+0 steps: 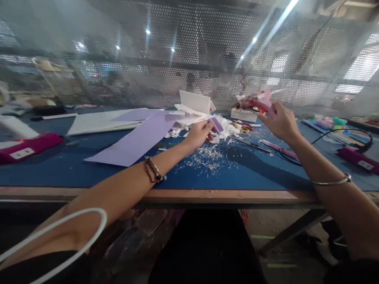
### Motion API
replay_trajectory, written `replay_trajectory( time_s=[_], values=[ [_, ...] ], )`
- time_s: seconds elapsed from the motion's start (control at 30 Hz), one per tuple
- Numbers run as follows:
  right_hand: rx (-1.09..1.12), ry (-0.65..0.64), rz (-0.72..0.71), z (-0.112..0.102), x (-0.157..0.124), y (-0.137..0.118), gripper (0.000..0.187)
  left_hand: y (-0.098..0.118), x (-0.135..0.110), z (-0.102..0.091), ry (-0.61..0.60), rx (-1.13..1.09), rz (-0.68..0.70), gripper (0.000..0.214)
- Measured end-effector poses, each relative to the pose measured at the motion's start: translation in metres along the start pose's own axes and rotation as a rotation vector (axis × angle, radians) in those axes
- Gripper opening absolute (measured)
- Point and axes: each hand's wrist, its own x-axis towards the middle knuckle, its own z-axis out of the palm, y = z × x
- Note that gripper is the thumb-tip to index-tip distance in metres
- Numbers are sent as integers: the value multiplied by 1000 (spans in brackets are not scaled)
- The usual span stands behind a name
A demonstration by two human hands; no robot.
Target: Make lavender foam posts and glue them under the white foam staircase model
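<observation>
My left hand [199,134] is closed on a small purple-faced foam piece [216,125], held just above the blue table [89,169] beside a heap of white foam scraps [227,128]. My right hand [280,120] grips a pink glue gun [262,101], its nozzle pointing left above a white foam block [244,115]. A white folded foam board [194,104] stands behind my left hand. A long purple paper sheet [136,142] lies to the left of that hand.
White crumbs [207,157] litter the table middle. Scissors [244,126] lie by the scraps. A black cable [340,136] loops at the right near a magenta box [358,159]. Another magenta box [28,148] sits at far left. A perforated screen [189,51] backs the table.
</observation>
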Motion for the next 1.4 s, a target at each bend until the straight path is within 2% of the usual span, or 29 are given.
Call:
replay_trajectory(
  time_s=[0.13, 0.27, 0.53, 1.4],
  values=[
    [-37, 18, -142, -4, -9, -16, 46, -1, -1, 1, -26, 63, 38, 23],
    [-67, 11, -200, -6, -14, -24, 51, -2, 0, 0, -23, 72, 37, 24],
    [-118, 10, -220, -4, -16, -28, 47, 5, -3, 2, -14, 70, 41, 22],
    [-95, -51, -191, -8, -18, -33, 45, 2, -1, 1, -16, 38, 73, 22]
  ],
)
